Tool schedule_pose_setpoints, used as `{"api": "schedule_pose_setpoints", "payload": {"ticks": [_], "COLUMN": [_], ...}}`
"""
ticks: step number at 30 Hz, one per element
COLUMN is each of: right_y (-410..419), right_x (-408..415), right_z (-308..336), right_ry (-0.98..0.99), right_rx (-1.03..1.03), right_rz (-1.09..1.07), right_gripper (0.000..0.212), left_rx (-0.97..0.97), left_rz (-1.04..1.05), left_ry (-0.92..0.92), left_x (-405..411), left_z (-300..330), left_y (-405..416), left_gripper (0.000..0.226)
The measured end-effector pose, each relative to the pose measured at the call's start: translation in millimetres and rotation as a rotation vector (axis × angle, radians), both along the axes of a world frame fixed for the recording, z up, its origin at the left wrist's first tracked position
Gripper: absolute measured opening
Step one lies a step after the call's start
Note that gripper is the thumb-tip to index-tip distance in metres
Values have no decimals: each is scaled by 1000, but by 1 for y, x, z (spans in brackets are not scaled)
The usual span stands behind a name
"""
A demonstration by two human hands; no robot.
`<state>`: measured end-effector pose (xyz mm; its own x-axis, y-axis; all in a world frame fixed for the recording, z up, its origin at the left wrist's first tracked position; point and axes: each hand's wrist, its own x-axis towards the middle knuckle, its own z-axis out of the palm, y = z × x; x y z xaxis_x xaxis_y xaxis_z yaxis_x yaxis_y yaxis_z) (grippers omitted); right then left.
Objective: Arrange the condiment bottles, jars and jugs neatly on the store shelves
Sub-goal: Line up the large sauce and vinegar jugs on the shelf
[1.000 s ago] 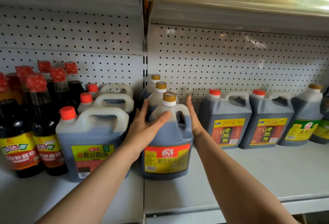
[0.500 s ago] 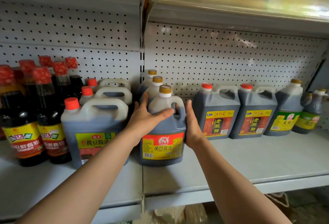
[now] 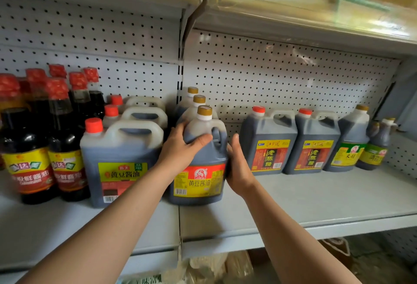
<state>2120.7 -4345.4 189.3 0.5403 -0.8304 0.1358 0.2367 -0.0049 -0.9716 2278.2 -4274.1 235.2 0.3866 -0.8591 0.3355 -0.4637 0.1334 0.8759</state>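
From the head view, the jug (image 3: 198, 159) you are handling is dark with soy sauce, with a gold cap, a white collar and a loop handle on its right shoulder. Its label is red above and yellow below, with a barcode at the lower left. It stands on the shelf (image 3: 316, 202) just right of the seam between two shelf sections, at the front of a row of two more gold-capped jugs (image 3: 194, 101).

Your left hand (image 3: 180, 150) lies over the jug's left shoulder, the thumb curled across the front and the fingers wrapped round the far side: that grip is grasping the jug. Your right hand (image 3: 237, 166) presses flat against the jug's right side, fingers straight and pointing up, so its grip is released. Both forearms reach up from the lower edge.

Just left stand red-capped jugs (image 3: 119, 159) and tall bottles (image 3: 27, 148). To the right, apart from your jug, stand two vinegar jugs (image 3: 291, 146).
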Motion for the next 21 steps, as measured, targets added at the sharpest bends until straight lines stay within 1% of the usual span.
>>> {"api": "schedule_pose_setpoints", "payload": {"ticks": [3,6,10,17,21], "right_y": [9,13,15,13,14], "right_x": [-18,-25,-23,-23,-22], "right_z": [-15,-22,-21,-20,-21], "right_ry": [133,176,173,162,217], "right_rx": [-150,-219,-216,-219,-224], "right_rz": [37,48,-3,33,1], "right_gripper": [65,65,60,57,57], "left_rx": [-2,3,4,-5,-2], "left_rz": [36,42,55,63,87], "left_ry": [6,5,-4,-2,-24], "left_x": [-4,-5,-6,-6,-8], "left_z": [1,3,2,0,0], "left_y": [2,2,1,-2,-1], "left_gripper": [68,68,68,68,68]}}
